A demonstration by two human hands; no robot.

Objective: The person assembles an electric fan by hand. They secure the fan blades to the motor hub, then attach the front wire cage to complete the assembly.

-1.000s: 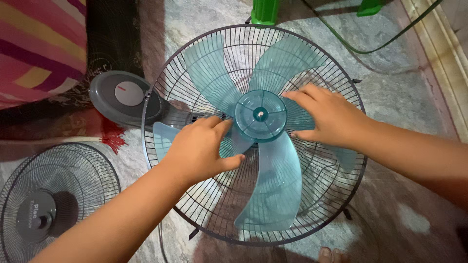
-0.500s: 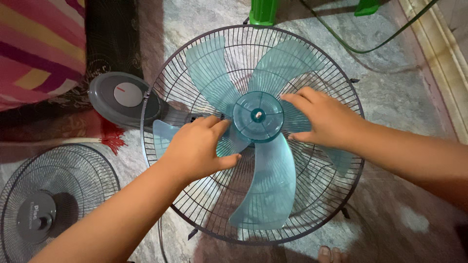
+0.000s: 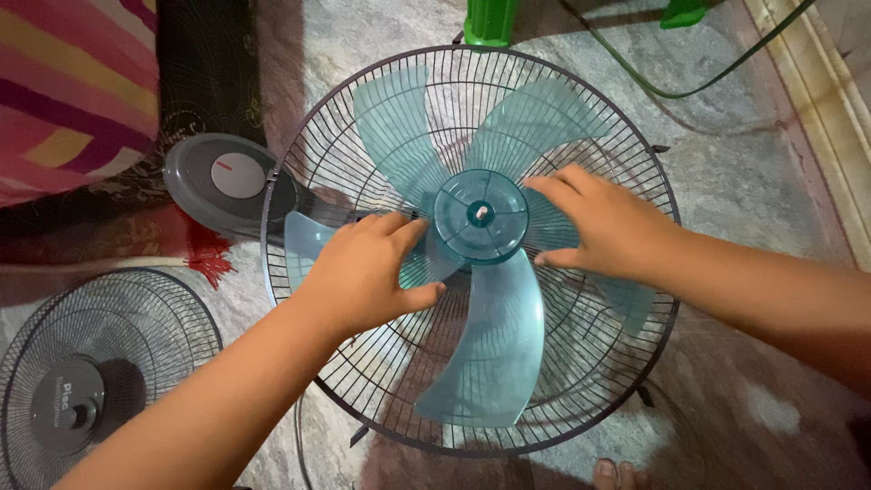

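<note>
A translucent teal fan blade with a round hub lies inside a dark wire rear guard on the floor. My left hand rests on the blade just left of the hub, fingers curled against the hub's edge. My right hand presses on the blade to the right of the hub, fingertips touching its rim. Both hands grip the blade assembly from opposite sides. The grey motor housing of the fan sticks out at the guard's left.
A detached front wire guard with a grey centre cap lies at lower left. A striped cloth is at upper left. Green plastic legs and a green cable are at the top. My toes show at the bottom edge.
The blade has turned slightly clockwise under my hands; the lower blade swung to the left. Both hands stayed beside the hub.
</note>
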